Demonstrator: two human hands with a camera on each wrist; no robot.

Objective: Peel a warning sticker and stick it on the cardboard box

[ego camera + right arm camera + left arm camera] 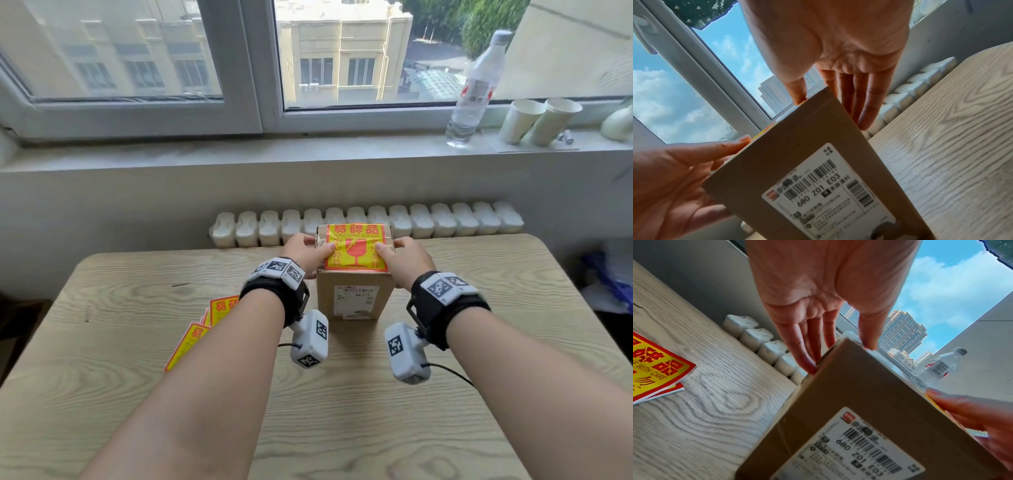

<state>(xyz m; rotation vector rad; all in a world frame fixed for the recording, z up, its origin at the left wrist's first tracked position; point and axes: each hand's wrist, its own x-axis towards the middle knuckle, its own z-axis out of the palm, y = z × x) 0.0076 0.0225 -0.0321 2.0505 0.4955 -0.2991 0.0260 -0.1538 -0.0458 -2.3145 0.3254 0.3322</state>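
Observation:
A brown cardboard box [356,294] with a white shipping label [356,301] stands upright at the far middle of the table. A yellow and red warning sticker [356,248] lies flat on its top face. My left hand [308,251] is at the box's left top edge, thumb pressing on the sticker. Its straight fingers [807,353] lie down the box's [859,402] left side. My right hand [404,257] mirrors it on the right: the thumb presses the sticker and straight fingers [861,105] run along the side of the box [797,146].
A stack of spare warning stickers [205,325] lies on the wooden table [479,342] left of the box, partly under my left forearm. Behind the table runs a white radiator [445,219]. A water bottle [476,89] and two paper cups [539,120] stand on the windowsill.

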